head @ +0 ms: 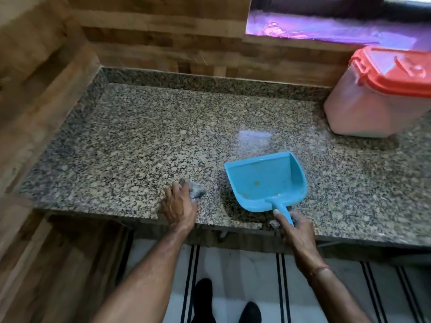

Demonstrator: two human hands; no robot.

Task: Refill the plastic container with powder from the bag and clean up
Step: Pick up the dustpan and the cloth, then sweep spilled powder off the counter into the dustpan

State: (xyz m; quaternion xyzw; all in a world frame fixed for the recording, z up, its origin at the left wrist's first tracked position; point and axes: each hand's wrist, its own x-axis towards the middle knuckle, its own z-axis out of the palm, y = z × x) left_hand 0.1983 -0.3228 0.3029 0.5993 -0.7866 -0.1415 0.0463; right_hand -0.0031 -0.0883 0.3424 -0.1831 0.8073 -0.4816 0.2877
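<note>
On the near edge of the speckled granite desk (140, 136), seen from the head camera: left hand (179, 203) palm down, fingers curled over a crumpled grey cloth (197, 191) and pressing it to the stone. Just right of that hand, a blue dustpan (265, 180) flat on the desk, open mouth pointing away from the body, a few yellowish specks on its floor. At the desk's front edge, right hand (297, 231) closed round the dustpan's handle (283, 212) — forefinger laid straight along the top of it, other fingers wrapped beneath and partly hidden. Thin red thread (323, 268) round the right wrist.

Past the dustpan's mouth, farther out from the right hand, a pale hazy patch (254, 138) on the granite; cannot tell whether powder or glare. Well beyond the right hand and off to its right, plastic container (363, 108) upright on the desk by the back wall, red lid (396, 73) on top, sides cloudy pinkish-white — contents not clear.

Above the container, a window (326, 24) with a purple-tinted sill. Wood-grain panels (46, 66) on the wall left of the left hand and along the back. Below both forearms, white floor (235, 271) with black stripes, two dark-clad feet (203, 297) on it.
</note>
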